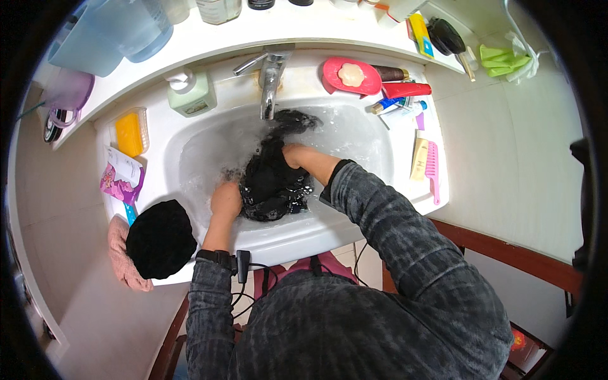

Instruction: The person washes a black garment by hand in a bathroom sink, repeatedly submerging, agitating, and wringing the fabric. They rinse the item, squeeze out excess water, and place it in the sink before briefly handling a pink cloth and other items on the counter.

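A wet black cloth lies partly under water in the white washbasin, stretching up beneath the chrome faucet. My left hand is in the water at the cloth's left edge, its fingers hidden. From the right, my right hand reaches onto the upper part of the cloth, with its fingertips out of sight among the folds. Whether either hand grips the fabric cannot be told. Another bundle of black fabric rests on the basin's left front corner, against a pink cloth.
A soap dispenser, a yellow sponge and a pouch stand or lie along the left rim. On the right are a pink soap dish, several tubes and a pink comb. A shelf overhangs the back.
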`<state>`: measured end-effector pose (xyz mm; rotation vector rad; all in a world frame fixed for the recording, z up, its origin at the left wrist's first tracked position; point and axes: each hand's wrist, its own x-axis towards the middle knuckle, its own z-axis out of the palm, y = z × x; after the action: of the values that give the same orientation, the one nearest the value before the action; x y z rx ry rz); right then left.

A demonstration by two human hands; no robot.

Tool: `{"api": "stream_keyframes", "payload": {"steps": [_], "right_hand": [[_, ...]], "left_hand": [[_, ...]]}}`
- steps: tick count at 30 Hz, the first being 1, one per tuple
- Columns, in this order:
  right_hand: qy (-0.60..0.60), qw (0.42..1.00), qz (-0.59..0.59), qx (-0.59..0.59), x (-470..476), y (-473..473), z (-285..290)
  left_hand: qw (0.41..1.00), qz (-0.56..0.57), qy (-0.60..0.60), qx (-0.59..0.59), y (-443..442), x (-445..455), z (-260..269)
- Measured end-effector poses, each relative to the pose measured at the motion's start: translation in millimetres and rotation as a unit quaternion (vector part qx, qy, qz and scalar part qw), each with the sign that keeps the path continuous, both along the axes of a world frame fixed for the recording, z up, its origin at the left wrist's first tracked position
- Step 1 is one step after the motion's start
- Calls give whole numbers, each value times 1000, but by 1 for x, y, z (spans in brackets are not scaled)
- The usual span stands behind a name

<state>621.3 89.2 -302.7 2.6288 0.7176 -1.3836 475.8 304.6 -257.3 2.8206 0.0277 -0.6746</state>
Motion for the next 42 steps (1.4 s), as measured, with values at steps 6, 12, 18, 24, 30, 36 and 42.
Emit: {"api": "stream_keyframes", "payload": {"steps": [6,12,18,24,30,36,42], "right_hand": [[-1,1000,3,5,0,3,-7],[-42,997,32,60,-19,-8,-18],[-55,998,-21,31,-19,-3,-4],[-31,999,-35,27,-8,11,13],[-16,1000,0,15,-1,10,-20],[-5,1000,17,6,-6,6,-17],[-84,996,16,37,-25,4,17]], "left_hand": [[999,28,18,0,2,-2,1],[998,48,-25,-34,0,-1,1],[999,34,-16,-7,1,0,-3],[999,46,-2,-16,1,-1,-2],[995,77,-48,-45,-1,-7,-3],[999,36,18,0,1,-3,-4],[998,51,-27,-31,1,-5,-3]]}}
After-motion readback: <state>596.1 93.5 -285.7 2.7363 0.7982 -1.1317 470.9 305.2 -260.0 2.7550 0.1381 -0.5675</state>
